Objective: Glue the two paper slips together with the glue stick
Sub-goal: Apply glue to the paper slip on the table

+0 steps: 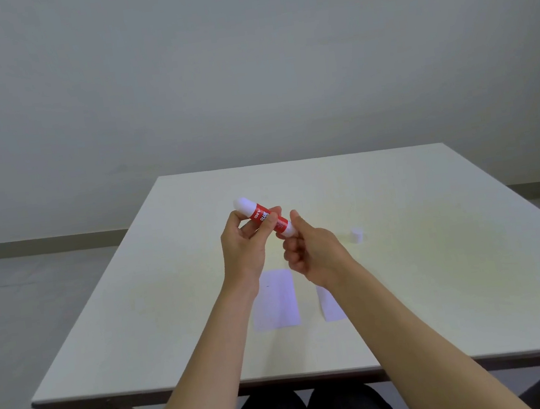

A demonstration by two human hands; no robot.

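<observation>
A red and white glue stick point(265, 217) is held tilted in the air above the table's middle. My left hand point(244, 243) pinches its red body. My right hand point(309, 250) grips its lower white end with thumb and fingers. A small white cap point(357, 235) stands on the table to the right of my hands. Two white paper slips lie flat near me: a wider one point(276, 301) under my left wrist and a narrower one point(329, 303) partly hidden by my right forearm.
The pale table point(441, 267) has its front edge close to me and bare surface left and right of the slips. Beyond it are a grey floor and a plain wall. My dark-clothed knees show beneath the front edge.
</observation>
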